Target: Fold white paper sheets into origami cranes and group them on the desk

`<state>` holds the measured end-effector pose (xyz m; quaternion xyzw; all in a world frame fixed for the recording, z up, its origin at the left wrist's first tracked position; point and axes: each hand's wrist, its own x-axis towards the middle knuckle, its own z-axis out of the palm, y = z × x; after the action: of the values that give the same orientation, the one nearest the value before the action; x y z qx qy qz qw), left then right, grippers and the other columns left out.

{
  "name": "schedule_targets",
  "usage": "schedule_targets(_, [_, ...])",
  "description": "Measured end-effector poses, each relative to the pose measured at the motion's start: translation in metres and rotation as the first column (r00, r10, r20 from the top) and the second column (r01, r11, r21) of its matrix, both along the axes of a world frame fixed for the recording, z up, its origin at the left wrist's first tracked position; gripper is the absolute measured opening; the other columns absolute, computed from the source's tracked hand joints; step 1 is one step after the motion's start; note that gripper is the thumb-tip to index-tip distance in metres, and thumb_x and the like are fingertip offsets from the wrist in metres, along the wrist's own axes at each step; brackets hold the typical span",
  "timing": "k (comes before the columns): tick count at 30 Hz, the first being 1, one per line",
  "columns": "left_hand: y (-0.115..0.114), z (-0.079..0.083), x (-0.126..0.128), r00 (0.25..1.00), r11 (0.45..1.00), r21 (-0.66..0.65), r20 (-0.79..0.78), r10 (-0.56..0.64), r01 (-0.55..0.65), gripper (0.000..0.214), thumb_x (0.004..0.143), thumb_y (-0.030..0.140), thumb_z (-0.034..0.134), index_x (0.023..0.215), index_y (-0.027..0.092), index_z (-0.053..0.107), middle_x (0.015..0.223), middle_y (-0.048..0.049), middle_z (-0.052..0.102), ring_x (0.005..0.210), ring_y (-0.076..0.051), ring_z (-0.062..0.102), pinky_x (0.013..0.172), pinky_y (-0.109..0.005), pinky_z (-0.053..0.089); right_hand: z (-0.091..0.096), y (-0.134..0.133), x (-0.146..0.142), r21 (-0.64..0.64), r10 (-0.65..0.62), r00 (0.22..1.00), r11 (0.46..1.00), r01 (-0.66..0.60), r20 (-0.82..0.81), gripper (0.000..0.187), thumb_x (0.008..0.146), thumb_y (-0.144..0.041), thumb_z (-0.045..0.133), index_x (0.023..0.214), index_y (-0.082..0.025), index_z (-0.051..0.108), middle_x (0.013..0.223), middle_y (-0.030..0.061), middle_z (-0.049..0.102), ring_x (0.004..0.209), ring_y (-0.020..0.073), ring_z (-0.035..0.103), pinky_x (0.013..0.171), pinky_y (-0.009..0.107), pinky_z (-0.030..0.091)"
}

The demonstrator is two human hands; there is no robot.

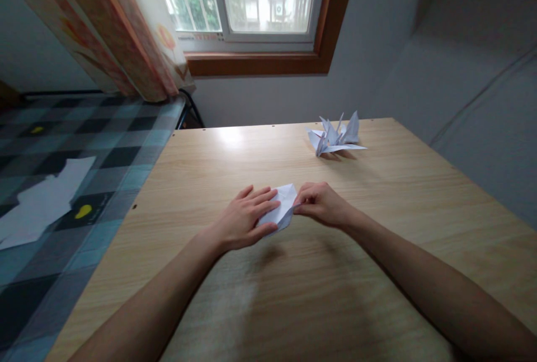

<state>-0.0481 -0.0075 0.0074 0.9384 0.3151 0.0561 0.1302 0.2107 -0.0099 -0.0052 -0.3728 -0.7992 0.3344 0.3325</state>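
Note:
A small folded piece of white paper (285, 200) lies on the wooden table (201, 166), between my two hands. My left hand (247, 216) rests flat over its left part with the fingers spread. At the right corner, my right hand (321, 203) pinches the paper between thumb and fingertips. The edge near those fingertips is lifted and slightly curled. Beneath my left palm, part of the paper is hidden.
Folded white paper cranes (335, 135) stand close together near the table's far edge. To the left, loose white paper sheets (50, 200) lie on a checked cloth (37, 289). A curtain (126, 32) and a window (268, 4) are at the back.

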Motion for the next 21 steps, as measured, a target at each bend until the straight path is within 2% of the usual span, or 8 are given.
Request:
schedule_targets(3, [0.001, 0.001, 0.001, 1.000, 1.000, -0.007, 0.011, 0.003, -0.003, 0.050, 0.095, 0.053, 0.045, 0.134, 0.024, 0.056, 0.152, -0.0097, 0.045, 0.142, -0.029, 0.040, 0.117, -0.055, 0.024, 0.000, -0.002, -0.006, -0.056, -0.050, 0.998, 0.997, 0.048, -0.037, 0.019, 0.078, -0.027, 0.077, 0.063, -0.017, 0.070, 0.065, 0.0014, 0.067, 0.065, 0.0139, 0.059, 0.063, 0.026, 0.042])
schedule_targets(6, [0.001, 0.001, 0.001, 1.000, 1.000, -0.006, 0.012, 0.000, 0.000, 0.048, 0.094, 0.048, 0.047, 0.135, 0.024, 0.056, 0.152, -0.0100, 0.045, 0.142, -0.029, 0.040, 0.117, -0.055, 0.024, 0.000, -0.003, -0.009, -0.127, -0.052, 0.997, 0.991, 0.044, -0.062, 0.026, 0.083, -0.030, 0.069, 0.062, -0.016, 0.069, 0.062, 0.0007, 0.064, 0.062, 0.0128, 0.055, 0.062, 0.026, 0.040])
schedule_targets(10, [0.000, 0.001, 0.000, 1.000, 1.000, 0.002, 0.014, -0.011, 0.011, 0.051, 0.090, 0.043, 0.053, 0.136, 0.022, 0.055, 0.153, -0.0115, 0.044, 0.142, -0.032, 0.039, 0.117, -0.057, 0.024, 0.000, -0.002, -0.010, -0.217, -0.087, 0.994, 0.974, 0.070, -0.070, 0.017, 0.081, -0.026, 0.062, 0.074, -0.015, 0.073, 0.071, 0.0014, 0.066, 0.064, 0.0129, 0.054, 0.060, 0.025, 0.039])
schedule_targets(14, [-0.002, 0.003, 0.000, 1.000, 1.000, 0.005, 0.018, -0.022, 0.021, 0.053, 0.087, 0.042, 0.055, 0.136, 0.022, 0.053, 0.153, -0.0124, 0.044, 0.142, -0.032, 0.040, 0.117, -0.058, 0.024, 0.000, -0.001, -0.012, -0.290, -0.189, 0.982, 0.940, 0.180, -0.003, 0.012, 0.074, -0.018, 0.061, 0.077, -0.016, 0.073, 0.063, -0.0016, 0.062, 0.058, 0.0118, 0.049, 0.055, 0.024, 0.035])
schedule_targets(16, [-0.002, 0.003, 0.000, 0.999, 1.000, 0.005, 0.024, -0.024, 0.024, 0.057, 0.086, 0.041, 0.055, 0.139, 0.022, 0.050, 0.152, -0.0128, 0.045, 0.142, -0.032, 0.039, 0.117, -0.058, 0.024, 0.001, -0.001, -0.015, -0.272, -0.257, 0.966, 0.928, 0.253, 0.023, 0.011, 0.071, -0.014, 0.062, 0.077, -0.016, 0.071, 0.060, -0.0029, 0.059, 0.056, 0.0114, 0.048, 0.053, 0.024, 0.035])
schedule_targets(18, [-0.002, 0.003, 0.001, 0.999, 1.000, 0.002, 0.041, -0.023, 0.023, 0.063, 0.085, 0.040, 0.056, 0.144, 0.021, 0.044, 0.151, -0.0134, 0.046, 0.142, -0.032, 0.039, 0.117, -0.058, 0.023, 0.001, -0.002, -0.017, -0.203, -0.327, 0.944, 0.922, 0.331, 0.055, 0.008, 0.070, -0.014, 0.066, 0.077, -0.017, 0.067, 0.063, -0.0031, 0.059, 0.057, 0.0116, 0.049, 0.054, 0.024, 0.036])
schedule_targets(21, [-0.001, 0.001, 0.001, 0.998, 1.000, -0.001, 0.055, -0.007, 0.007, 0.068, 0.089, 0.044, 0.054, 0.149, 0.019, 0.035, 0.150, -0.0146, 0.048, 0.143, -0.031, 0.039, 0.118, -0.056, 0.023, -0.001, -0.005, -0.020, 0.016, -0.350, 0.925, 0.936, 0.352, 0.145, 0.010, 0.073, -0.013, 0.070, 0.078, -0.017, 0.063, 0.071, -0.0008, 0.062, 0.064, 0.0131, 0.053, 0.061, 0.025, 0.040])
